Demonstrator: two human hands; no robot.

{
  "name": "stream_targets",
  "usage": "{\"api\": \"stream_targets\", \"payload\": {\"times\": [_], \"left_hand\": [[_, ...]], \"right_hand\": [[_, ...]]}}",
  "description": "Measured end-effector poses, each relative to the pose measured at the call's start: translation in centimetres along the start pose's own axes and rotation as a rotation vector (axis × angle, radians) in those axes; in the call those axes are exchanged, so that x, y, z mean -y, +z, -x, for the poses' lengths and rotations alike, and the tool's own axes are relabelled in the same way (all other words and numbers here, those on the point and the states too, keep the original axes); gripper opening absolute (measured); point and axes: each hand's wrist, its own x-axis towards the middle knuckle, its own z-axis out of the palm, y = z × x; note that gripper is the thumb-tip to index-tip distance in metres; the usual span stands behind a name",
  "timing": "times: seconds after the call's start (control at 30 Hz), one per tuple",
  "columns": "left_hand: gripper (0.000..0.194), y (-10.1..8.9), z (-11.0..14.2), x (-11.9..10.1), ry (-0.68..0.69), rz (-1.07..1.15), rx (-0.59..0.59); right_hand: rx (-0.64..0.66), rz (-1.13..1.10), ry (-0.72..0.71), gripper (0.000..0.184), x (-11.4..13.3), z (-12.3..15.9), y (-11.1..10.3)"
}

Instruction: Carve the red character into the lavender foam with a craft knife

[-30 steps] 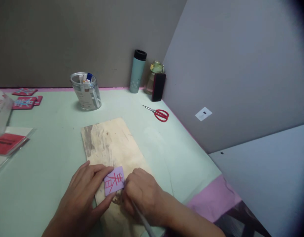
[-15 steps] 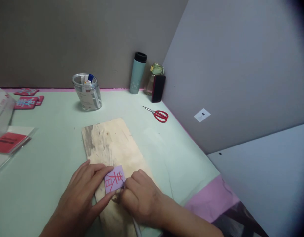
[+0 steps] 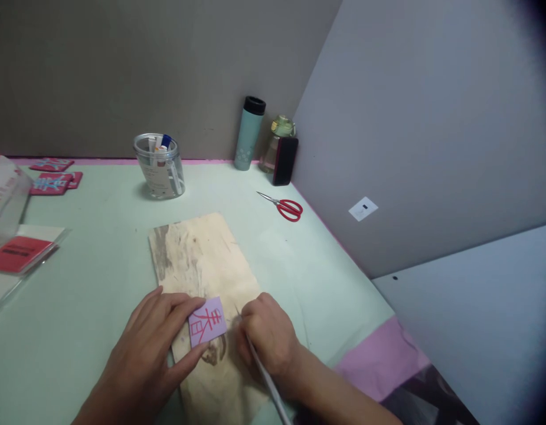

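Observation:
A small purple square [image 3: 206, 321] with a red character drawn on it lies on a pale wooden board [image 3: 219, 254]. My left hand [image 3: 151, 342] grips its left side, the index finger at the top edge and the thumb at the bottom. My right hand [image 3: 268, 336] is closed round a slim craft knife [image 3: 266, 375], whose thin pointed tip shows past the fingers. The tip is to the right of the purple square, apart from it. The knife's shaft slants down toward the lower edge of the view.
Red-handled scissors [image 3: 288, 209] lie beyond the board. A clear jar of pens [image 3: 160, 171], a teal tumbler [image 3: 249, 139], a green-lidded bottle [image 3: 269, 156] and a phone [image 3: 285, 162] stand at the back. Red carved pieces [image 3: 51, 183] and plastic packets [image 3: 20, 254] lie at left.
My right hand has pulled the knife away from the purple square's right edge, toward the right, and the tip now shows. My left hand keeps its hold.

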Motion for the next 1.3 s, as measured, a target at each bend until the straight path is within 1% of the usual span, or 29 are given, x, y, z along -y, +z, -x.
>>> {"api": "stream_targets", "payload": {"times": [0.07, 0.13, 0.2, 0.33, 0.43, 0.63, 0.8, 0.93, 1.03, 1.17, 1.3], "left_hand": [[0.048, 0.1, 0.1, 0.0, -0.008, 0.005, 0.008], [0.049, 0.1, 0.1, 0.1, -0.014, 0.009, 0.014], [0.049, 0.2, 0.1, 0.3, -0.015, 0.006, 0.014], [0.049, 0.4, 0.1, 0.4, -0.008, -0.003, -0.006], [0.048, 0.4, 0.2, 0.4, -0.018, 0.000, 0.006], [0.051, 0.2, 0.2, 0.4, -0.024, 0.006, 0.025], [0.051, 0.2, 0.3, 0.4, -0.014, 0.010, 0.022], [0.049, 0.2, 0.3, 0.4, -0.024, 0.011, 0.029], [0.049, 0.3, 0.2, 0.3, -0.024, 0.010, 0.029], [0.050, 0.2, 0.2, 0.3, -0.020, 0.009, 0.016], [0.050, 0.2, 0.3, 0.4, -0.019, 0.002, 0.009]], "right_hand": [[-0.007, -0.112, 0.012, 0.023, -0.2, 0.0, 0.1], [0.021, -0.206, 0.036, 0.022, -0.3, 0.0, 0.2], [0.062, -0.240, 0.059, 0.020, -0.3, -0.1, 0.2], [0.066, -0.229, 0.040, 0.017, -0.2, -0.2, 0.3], [0.075, -0.227, 0.028, 0.019, -0.2, -0.2, 0.3], [0.115, -0.216, 0.022, 0.017, -0.4, -0.2, 0.5], [0.099, -0.220, 0.002, 0.017, -0.5, -0.1, 0.7], [0.151, -0.202, 0.004, 0.019, -0.4, -0.2, 0.4], [0.202, -0.161, -0.037, 0.022, -0.2, -0.3, 0.2], [0.238, 0.026, -0.165, 0.030, 0.3, -0.4, 0.3], [0.239, 0.158, -0.222, 0.029, 0.9, -0.5, 0.4]]}}
